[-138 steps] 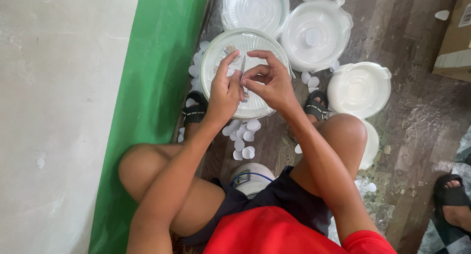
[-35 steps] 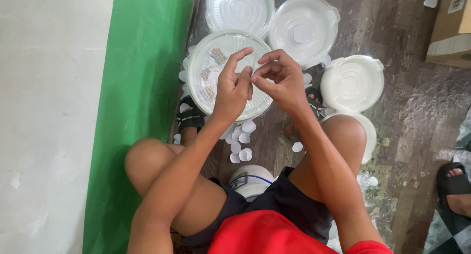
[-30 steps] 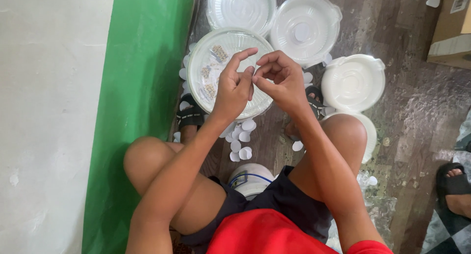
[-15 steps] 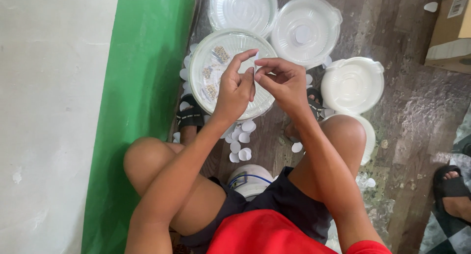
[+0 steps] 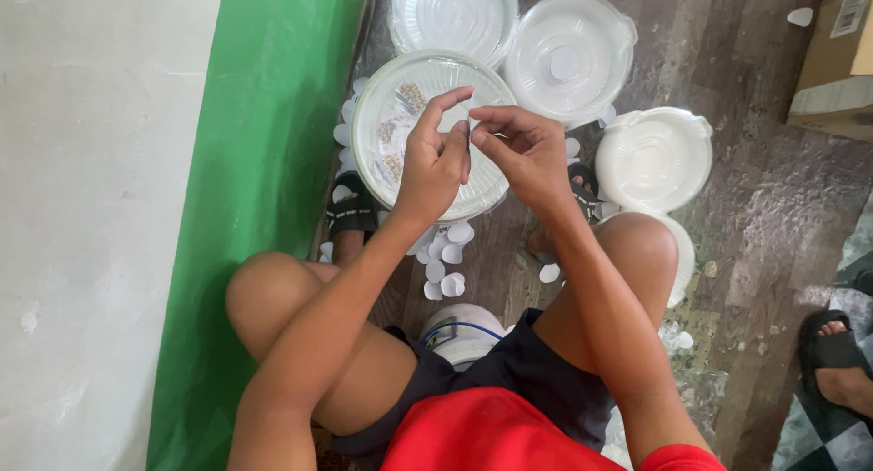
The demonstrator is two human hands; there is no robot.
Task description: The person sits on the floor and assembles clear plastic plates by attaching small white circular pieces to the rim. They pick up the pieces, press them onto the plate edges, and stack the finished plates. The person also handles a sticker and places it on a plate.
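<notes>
At far left we see a pale plastered wall (image 5: 91, 207) and, next to it, a green painted band (image 5: 264, 162) running down to the wood-patterned floor (image 5: 755, 216).

Our left hand (image 5: 435, 162) is raised over a round clear plastic lid (image 5: 400, 125) that holds small printed paper pieces. Its fingers (image 5: 446, 103) are curled, with the index finger extended and the thumb pressed toward the right hand. Our right hand (image 5: 523, 153) meets it just beside. The fingers of both hands pinch a small thin item (image 5: 468, 130) between them, held above the lid; it is too small for us to tell what it is.

Below the hands, small white round paper discs (image 5: 441, 257) lie scattered on the floor between our feet, which wear black sandals (image 5: 350, 212).

Further right stand more round white plastic container lids: two at the top (image 5: 568, 57), one at right (image 5: 655, 157). A brown cardboard box (image 5: 832, 66) sits at the upper right corner. At lower right, another person's foot in a black sandal (image 5: 832, 362) is well apart from our hands.
</notes>
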